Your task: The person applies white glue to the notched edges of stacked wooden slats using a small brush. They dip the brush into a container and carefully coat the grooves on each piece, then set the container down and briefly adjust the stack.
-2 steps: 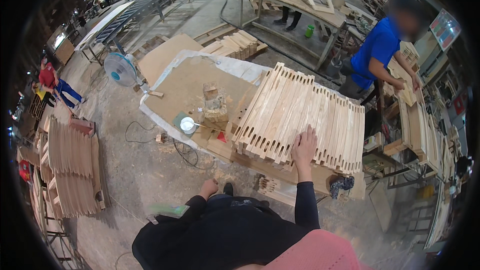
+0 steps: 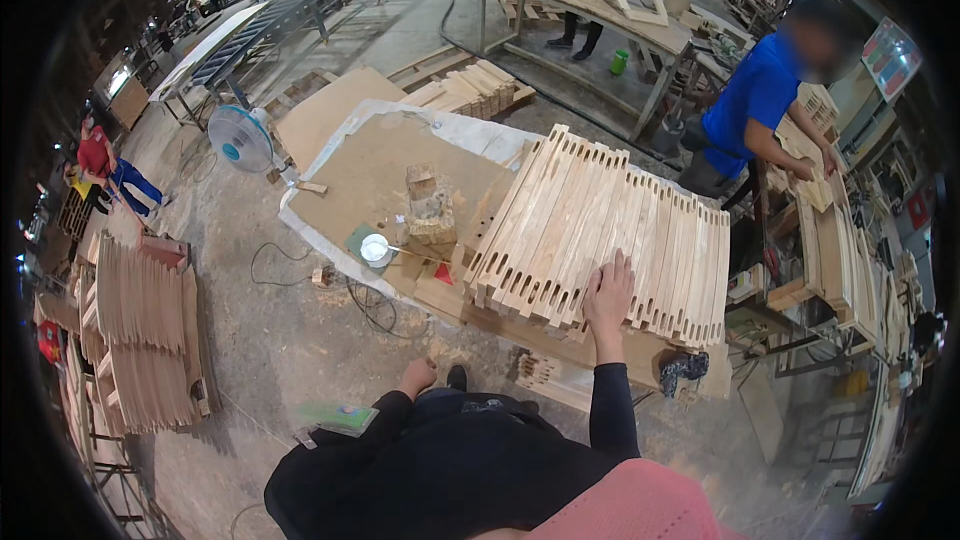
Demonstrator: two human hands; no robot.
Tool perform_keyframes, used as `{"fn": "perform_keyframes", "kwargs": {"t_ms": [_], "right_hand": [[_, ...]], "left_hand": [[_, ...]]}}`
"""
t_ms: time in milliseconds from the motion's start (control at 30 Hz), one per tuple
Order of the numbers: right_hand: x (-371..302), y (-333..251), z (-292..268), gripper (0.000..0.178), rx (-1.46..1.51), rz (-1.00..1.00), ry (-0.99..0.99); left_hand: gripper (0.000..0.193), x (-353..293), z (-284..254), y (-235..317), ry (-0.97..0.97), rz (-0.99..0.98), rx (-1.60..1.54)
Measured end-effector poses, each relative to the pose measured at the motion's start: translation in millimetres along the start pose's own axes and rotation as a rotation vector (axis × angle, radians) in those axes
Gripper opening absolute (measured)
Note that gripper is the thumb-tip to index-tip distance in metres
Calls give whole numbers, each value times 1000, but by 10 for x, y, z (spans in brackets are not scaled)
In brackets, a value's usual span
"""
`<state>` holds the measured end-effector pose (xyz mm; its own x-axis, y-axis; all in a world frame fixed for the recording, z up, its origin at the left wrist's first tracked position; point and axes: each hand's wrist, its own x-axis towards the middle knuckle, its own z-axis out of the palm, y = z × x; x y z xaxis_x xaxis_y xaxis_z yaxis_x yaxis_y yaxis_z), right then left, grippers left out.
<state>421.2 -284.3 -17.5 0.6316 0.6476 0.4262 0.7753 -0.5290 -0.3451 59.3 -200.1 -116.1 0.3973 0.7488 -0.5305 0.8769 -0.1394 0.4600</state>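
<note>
Head view: our bare right hand (image 2: 610, 295) lies palm-down on the pale, slotted wooden slats (image 2: 560, 210), fingers extended, touching but not visibly gripping any. Our bare left hand (image 2: 418, 377) is loosely curled nr our body, apart from the slats; no obj. shows in it, tho we can't tell what's inside the curl. The slats lie side by side, stacked in layers, at the right end of the brown, board-covered tabletop (image 2: 350, 175). To their left: a round white tub (image 2: 374, 248) w/ a thin pale stick (image 2: 415, 254) leaning out, + a rough pale wooden block (image 2: 430, 225). Dark, lumpy item (image 2: 684, 372) sits nr the near right corner; can't ID it.

Risks, as we judge: a sideways push from that palm could skew the row or send end pcs off the edge; a slat swung left might catch the stick + tip the tub; rough edges could splinter bare skin.
</note>
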Motion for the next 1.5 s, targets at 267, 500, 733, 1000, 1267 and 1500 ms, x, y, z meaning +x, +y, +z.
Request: {"fn": "perform_keyframes", "kwargs": {"t_ms": [267, 500, 733, 1000, 1267, 1500], "right_hand": [[68, -33, 25, 23, 13, 1, 6], [63, 6, 30, 24, 10, 1, 0], [67, -7, 29, 23, 14, -4, 36], [61, -6, 21, 20, 40, -4, 33], [65, -11, 18, 20, 42, 3, 29], [56, -15, 4, 19, 43, -9, 25]], "left_hand": [[30, 95, -50, -5, -16, -20, 5], [31, 103, -40, 19, -30, -5, 18], [30, 95, -40, 49, -26, -17, 18], [28, 58, -31, 59, -11, -14, 11], [29, 48, -25, 56, -13, -18, 26], [28, 38, -27, 67, 3, -4, 24]]}}
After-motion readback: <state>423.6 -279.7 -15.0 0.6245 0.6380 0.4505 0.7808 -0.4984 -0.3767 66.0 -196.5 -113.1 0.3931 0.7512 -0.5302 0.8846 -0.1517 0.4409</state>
